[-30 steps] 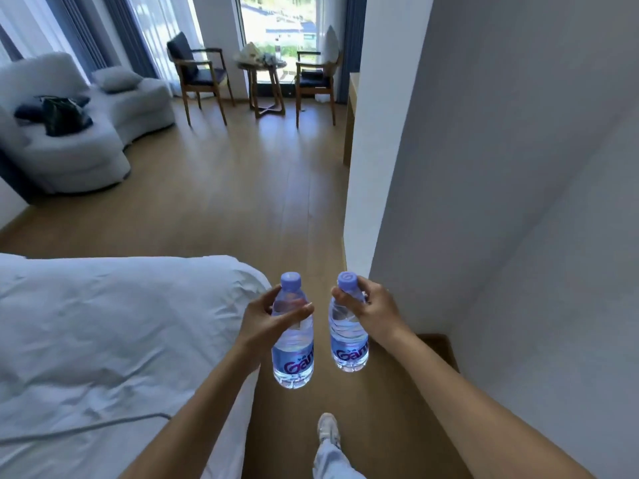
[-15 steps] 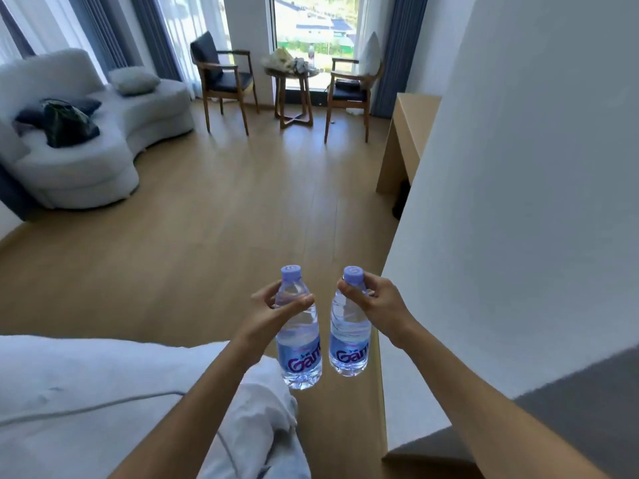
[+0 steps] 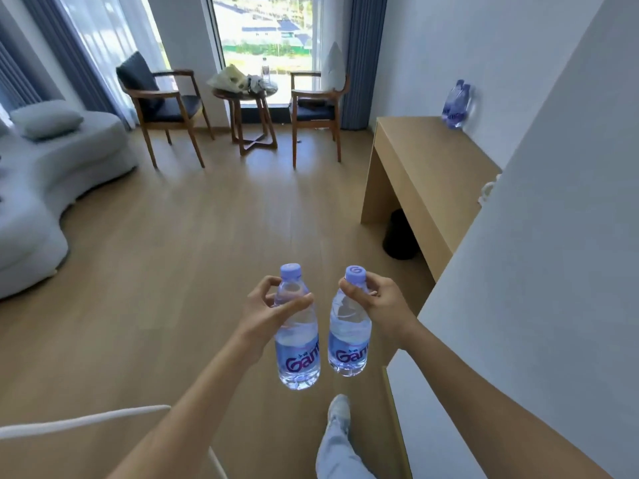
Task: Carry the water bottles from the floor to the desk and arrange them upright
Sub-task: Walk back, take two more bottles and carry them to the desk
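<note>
Low in the frame's centre, two bottles carried upright, side by side, long axes vertical: left hand (image 3: 266, 307) gripping the left bottle (image 3: 298, 335) round its shoulder, right hand (image 3: 377, 300) pinching the right bottle (image 3: 349, 331) at neck and cap. Purple "Gan…" legible on both labels, the rest cut off. Farther off, desk (image 3: 428, 160) toward upper right, nearer the right hand. At its far end, more bottles (image 3: 456, 105) already standing upright against the wall.

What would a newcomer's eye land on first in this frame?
Two clear plastic water bottles with purple caps, held upright side by side at centre: the left hand grips the left bottle, the right hand the right bottle. Next, the light wooden desk at right, with more purple-capped bottles at its far end.
</note>
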